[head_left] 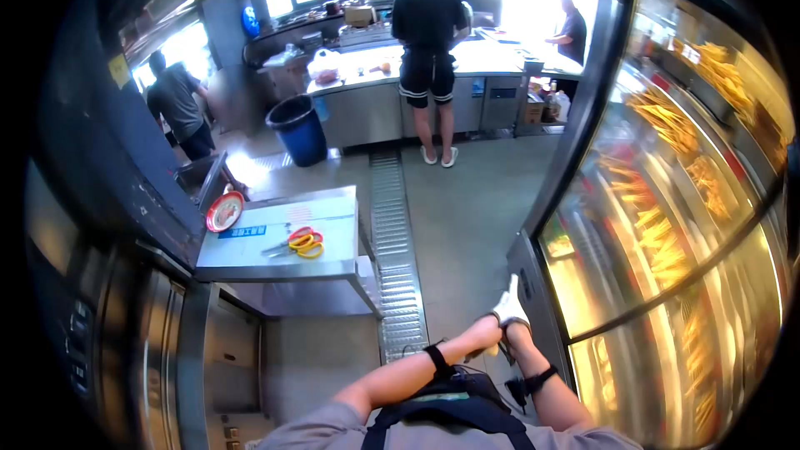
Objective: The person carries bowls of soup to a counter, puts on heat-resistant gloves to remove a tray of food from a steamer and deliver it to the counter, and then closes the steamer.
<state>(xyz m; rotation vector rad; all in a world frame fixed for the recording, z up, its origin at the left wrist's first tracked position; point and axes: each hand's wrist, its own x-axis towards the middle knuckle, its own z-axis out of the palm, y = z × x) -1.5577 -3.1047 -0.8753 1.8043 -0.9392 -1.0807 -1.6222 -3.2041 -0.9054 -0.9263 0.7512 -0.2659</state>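
A white work glove (510,304) with a dark cuff covers my right hand (513,310), whose gloved fingers point forward, stretched out. My left hand (485,335) is closed at the cuff, beside my right wrist; its fingertips are partly hidden. Below my hands hangs a pale, dark-edged piece (492,353), too small to make out. Both forearms wear black straps. To the right of my hands stands a lit glass-door cabinet (667,317) with shelves of yellowish, stick-shaped food.
Left of me, a steel table (333,208) carries yellow- and red-handled scissors (305,242) and a red-rimmed plate (225,212). A drain grate (396,233) crosses the floor. Ahead are a blue bin (300,137), a long counter (358,117) and a person (428,17); other people stand farther off.
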